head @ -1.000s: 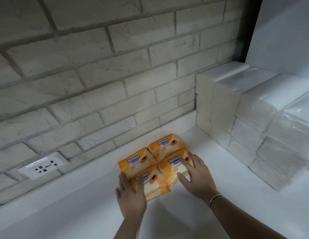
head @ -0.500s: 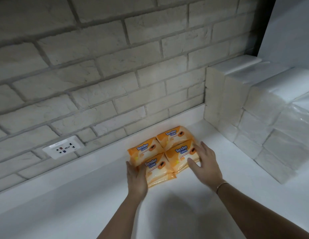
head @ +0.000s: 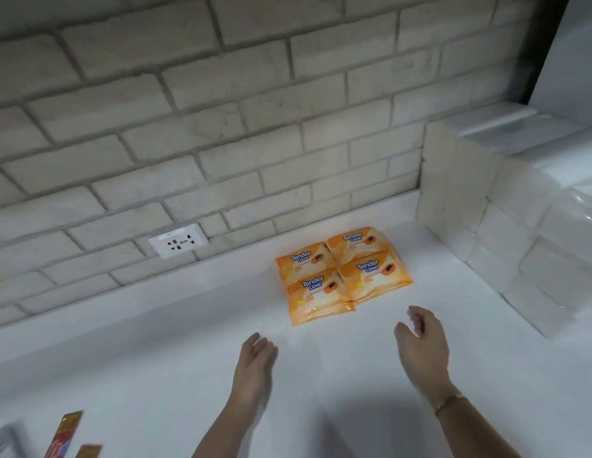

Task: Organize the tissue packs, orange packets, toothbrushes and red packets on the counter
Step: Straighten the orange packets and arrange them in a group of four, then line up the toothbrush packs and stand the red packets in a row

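Several orange "Tender Love" packets (head: 342, 274) lie flat in a tidy two-by-two block on the white counter (head: 162, 365), near the brick wall. White tissue packs (head: 506, 226) are stacked in a tall block at the right. My left hand (head: 255, 358) hovers over the counter just in front of the packets, fingers apart, holding nothing. My right hand (head: 420, 338) is to the right of it, also empty with loosely curled fingers, clear of the packets. Red-and-yellow packets (head: 65, 434) show at the bottom left corner, partly cut off. No toothbrushes are in view.
A brick wall (head: 255, 110) runs behind the counter, with a white power socket (head: 178, 241) low on it at the left. A pale object (head: 5, 442) sits at the bottom left edge, unclear. A white panel (head: 572, 61) rises at the far right.
Both hands have lifted off the orange packets and drawn back toward me. The view has swung left, showing more counter and the red packets at the bottom left.
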